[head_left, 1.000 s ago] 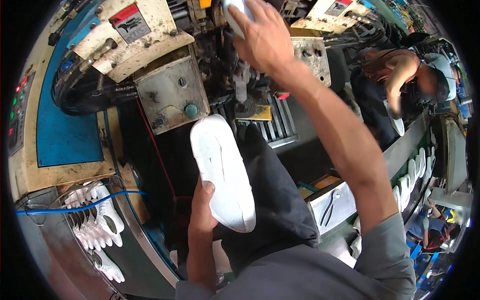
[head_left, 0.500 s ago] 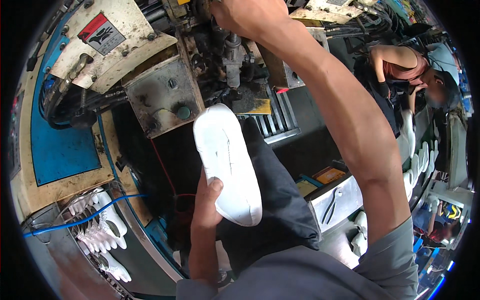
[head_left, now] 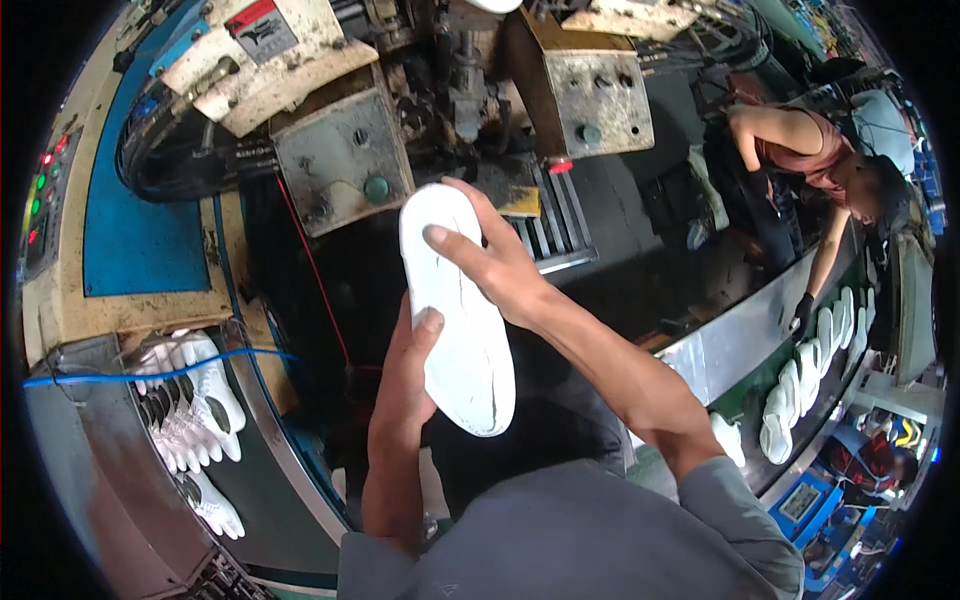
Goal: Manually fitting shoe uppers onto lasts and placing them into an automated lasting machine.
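Observation:
A white shoe [head_left: 458, 330] is held in front of my body, its flat underside turned up, with thin dark lines along it. My left hand [head_left: 408, 368] grips the near left side, thumb on the edge and fingers hidden beneath. Around the far right side is my right hand [head_left: 490, 255], its thumb pressed on the underside. Beyond the shoe stands a grimy machine [head_left: 465, 100] with metal parts. At the top edge, a white rounded thing [head_left: 492, 4] on the machine is cut off by the frame.
Control boxes [head_left: 345, 150] [head_left: 600, 100] flank the machine. White shoes [head_left: 205, 400] stand on a left-hand rack under a blue hose [head_left: 150, 375]. More white shoes [head_left: 800, 375] line a conveyor at right, where a co-worker [head_left: 800, 150] reaches in with a gloved hand.
My right hand has come back from the machine and taken hold of the shoe. My left hand keeps its grip. The co-worker's arm now stretches toward the conveyor. The view has shifted.

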Available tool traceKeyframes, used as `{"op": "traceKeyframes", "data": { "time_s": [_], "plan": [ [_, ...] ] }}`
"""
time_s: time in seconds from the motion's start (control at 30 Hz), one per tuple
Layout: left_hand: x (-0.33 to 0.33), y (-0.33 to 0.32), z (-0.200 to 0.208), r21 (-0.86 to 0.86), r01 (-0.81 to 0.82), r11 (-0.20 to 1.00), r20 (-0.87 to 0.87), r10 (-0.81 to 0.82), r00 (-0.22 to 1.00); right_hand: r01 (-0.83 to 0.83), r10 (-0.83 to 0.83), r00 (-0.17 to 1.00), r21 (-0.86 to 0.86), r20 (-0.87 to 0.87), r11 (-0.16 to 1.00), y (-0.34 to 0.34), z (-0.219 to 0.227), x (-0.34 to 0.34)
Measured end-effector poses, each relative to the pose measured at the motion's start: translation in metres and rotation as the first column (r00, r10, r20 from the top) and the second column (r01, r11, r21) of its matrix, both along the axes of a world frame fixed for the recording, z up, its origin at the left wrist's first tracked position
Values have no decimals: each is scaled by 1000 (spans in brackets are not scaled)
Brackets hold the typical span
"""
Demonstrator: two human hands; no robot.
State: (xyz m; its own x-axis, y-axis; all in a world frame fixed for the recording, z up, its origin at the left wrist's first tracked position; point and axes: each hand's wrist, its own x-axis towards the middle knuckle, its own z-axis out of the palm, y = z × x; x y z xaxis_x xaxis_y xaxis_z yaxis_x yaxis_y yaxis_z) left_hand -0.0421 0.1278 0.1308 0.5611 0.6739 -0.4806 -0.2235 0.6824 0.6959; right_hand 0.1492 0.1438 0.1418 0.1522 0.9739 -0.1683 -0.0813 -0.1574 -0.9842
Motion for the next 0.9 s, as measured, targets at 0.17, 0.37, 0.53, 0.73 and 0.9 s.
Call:
{"op": "traceKeyframes", "data": {
  "time_s": [0.17,0.37,0.53,0.73,0.9],
  "plan": [
    [-56,-66,-2,-180,-46,983,314,102,944,29,-43,945,-49,-325,998,-19,-10,-53],
    [-154,-116,-25,-123,-270,955,226,292,929,-214,235,953,-124,190,969,-63,-2,-84],
    [-338,-174,-71,49,-731,680,-190,725,662,-44,9,995,-344,-103,938,-110,-85,0],
    [-499,-231,-87,411,-224,883,-896,347,-276,180,-203,979,-458,-1,871,-186,-127,106],
    [-582,-295,-190,-124,51,991,-839,-78,-539,224,-235,971,-450,32,865,-224,-139,137]
  ]
}}
